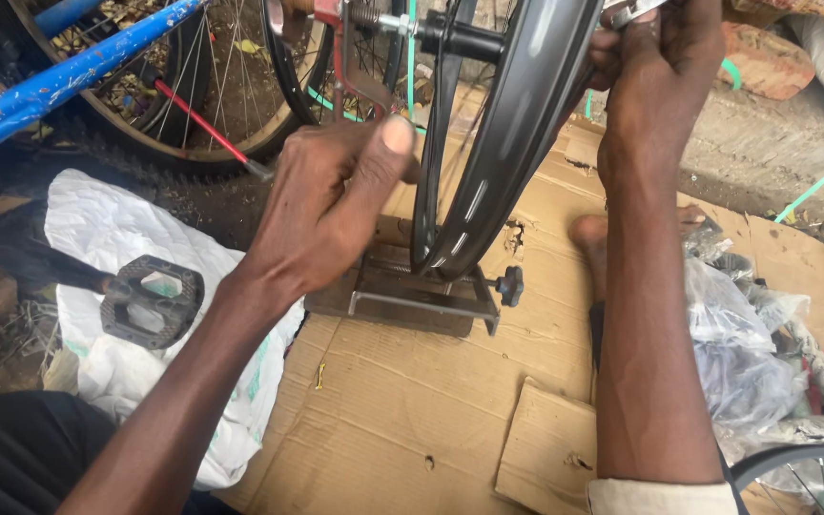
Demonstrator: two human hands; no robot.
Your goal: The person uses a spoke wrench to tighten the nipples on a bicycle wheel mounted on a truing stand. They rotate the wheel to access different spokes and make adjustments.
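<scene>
A dark bicycle wheel rim (517,133) stands upright in a metal truing stand (412,296) on flattened cardboard (402,410). My left hand (331,205) is closed around the stand's upright arm beside the rim, thumb pointing up. At the top of the rim, my right hand (655,81) grips a small metal tool (633,11) against it. The wheel's black hub and axle (455,36) sit at the top between both hands. What lies under my left fingers is hidden.
A blue bicycle frame (59,81) with a spoked wheel stands at the upper left. A black pedal (152,300) juts over a white sack (145,324). Plastic bags (746,353) lie to the right, a foot (591,234) rests behind the stand, and another rim (803,467) shows bottom right.
</scene>
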